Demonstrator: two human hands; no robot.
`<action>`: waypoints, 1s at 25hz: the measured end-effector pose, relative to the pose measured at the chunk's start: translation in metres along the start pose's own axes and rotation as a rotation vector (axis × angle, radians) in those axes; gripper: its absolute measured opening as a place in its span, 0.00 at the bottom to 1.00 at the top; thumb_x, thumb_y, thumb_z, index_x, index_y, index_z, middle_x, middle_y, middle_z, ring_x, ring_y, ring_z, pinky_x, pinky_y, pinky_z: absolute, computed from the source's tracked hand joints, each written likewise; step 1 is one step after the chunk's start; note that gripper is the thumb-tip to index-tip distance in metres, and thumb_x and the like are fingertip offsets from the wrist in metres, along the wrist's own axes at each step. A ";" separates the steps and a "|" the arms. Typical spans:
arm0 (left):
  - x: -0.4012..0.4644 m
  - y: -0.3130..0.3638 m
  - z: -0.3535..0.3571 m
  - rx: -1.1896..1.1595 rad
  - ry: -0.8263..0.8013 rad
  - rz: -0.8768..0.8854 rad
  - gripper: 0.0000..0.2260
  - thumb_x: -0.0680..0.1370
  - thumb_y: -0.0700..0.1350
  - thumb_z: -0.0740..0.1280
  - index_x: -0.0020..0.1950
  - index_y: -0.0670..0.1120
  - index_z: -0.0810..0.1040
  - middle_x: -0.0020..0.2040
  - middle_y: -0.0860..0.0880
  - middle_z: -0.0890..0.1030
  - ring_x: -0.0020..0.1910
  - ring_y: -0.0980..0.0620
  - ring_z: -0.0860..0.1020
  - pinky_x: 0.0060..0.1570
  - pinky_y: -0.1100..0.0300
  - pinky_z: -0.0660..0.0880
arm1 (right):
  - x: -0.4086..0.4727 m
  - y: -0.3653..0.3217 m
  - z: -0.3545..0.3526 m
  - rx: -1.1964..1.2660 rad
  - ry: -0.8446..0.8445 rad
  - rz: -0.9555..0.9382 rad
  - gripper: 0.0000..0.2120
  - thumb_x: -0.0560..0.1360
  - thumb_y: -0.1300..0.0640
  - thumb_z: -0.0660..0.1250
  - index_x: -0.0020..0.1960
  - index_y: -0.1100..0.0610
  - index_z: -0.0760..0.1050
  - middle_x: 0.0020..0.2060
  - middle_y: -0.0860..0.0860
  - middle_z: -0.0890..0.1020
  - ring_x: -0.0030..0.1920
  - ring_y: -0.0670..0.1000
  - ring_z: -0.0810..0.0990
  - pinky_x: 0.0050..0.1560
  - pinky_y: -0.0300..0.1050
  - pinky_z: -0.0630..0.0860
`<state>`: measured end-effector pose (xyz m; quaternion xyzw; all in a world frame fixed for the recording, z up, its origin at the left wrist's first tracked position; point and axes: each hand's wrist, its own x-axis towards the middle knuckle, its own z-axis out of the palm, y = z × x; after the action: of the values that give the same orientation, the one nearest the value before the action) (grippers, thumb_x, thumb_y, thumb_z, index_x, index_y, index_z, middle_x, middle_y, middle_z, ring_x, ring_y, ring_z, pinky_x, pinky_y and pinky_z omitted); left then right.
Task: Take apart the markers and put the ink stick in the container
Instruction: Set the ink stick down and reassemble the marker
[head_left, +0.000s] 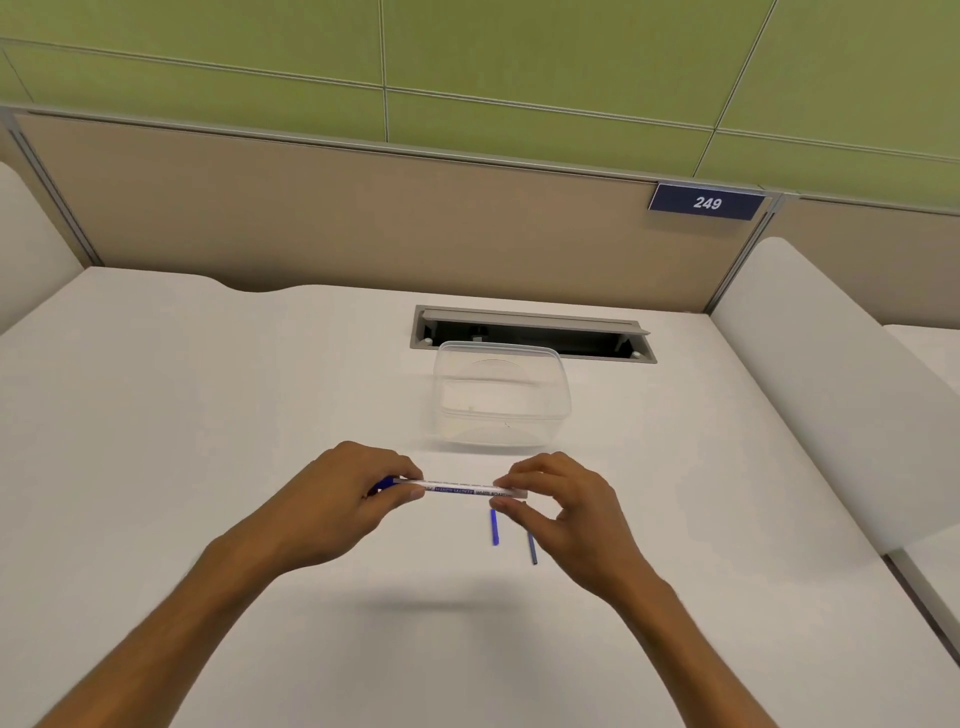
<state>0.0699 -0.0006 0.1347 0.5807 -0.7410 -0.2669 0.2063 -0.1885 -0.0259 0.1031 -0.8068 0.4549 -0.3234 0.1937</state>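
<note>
A white marker (457, 488) with blue lettering is held level above the white desk, with both hands on it. My left hand (343, 499) grips its left end, where a blue cap shows between the fingers. My right hand (561, 509) pinches its right end with fingertips and thumb. Two thin blue sticks lie on the desk below the right hand: one blue stick (494, 527) is in plain sight, the other blue stick (532, 548) is partly hidden by my fingers. A clear plastic container (501, 397) stands just beyond the marker and looks empty.
Behind the container is an open grey cable slot (530, 332) sunk into the white desk (208, 415). A beige partition with a blue "249" sign (706, 202) closes the far edge. White side dividers rise on the left and right.
</note>
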 end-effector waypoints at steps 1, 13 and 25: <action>0.000 0.001 0.003 0.005 -0.010 0.011 0.08 0.79 0.54 0.63 0.46 0.56 0.80 0.37 0.55 0.80 0.35 0.53 0.74 0.36 0.56 0.72 | 0.000 -0.003 0.004 -0.050 -0.001 -0.046 0.06 0.73 0.49 0.74 0.50 0.47 0.85 0.45 0.41 0.84 0.47 0.43 0.79 0.45 0.38 0.74; 0.005 -0.018 0.024 -0.304 0.184 -0.118 0.19 0.73 0.63 0.64 0.62 0.62 0.73 0.47 0.57 0.80 0.44 0.58 0.79 0.42 0.65 0.74 | 0.002 0.015 0.054 -0.133 -0.150 -0.008 0.06 0.76 0.47 0.70 0.47 0.48 0.82 0.41 0.41 0.83 0.43 0.44 0.77 0.39 0.40 0.71; -0.035 -0.119 0.143 0.365 0.092 -0.255 0.39 0.73 0.71 0.35 0.77 0.51 0.57 0.79 0.48 0.54 0.77 0.50 0.51 0.74 0.48 0.47 | -0.002 0.035 0.101 0.210 0.189 0.345 0.03 0.72 0.49 0.73 0.45 0.47 0.83 0.38 0.42 0.84 0.35 0.40 0.77 0.35 0.31 0.65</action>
<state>0.0801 0.0340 -0.0510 0.7090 -0.6873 -0.1257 0.0957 -0.1402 -0.0404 0.0090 -0.6586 0.5661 -0.4052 0.2857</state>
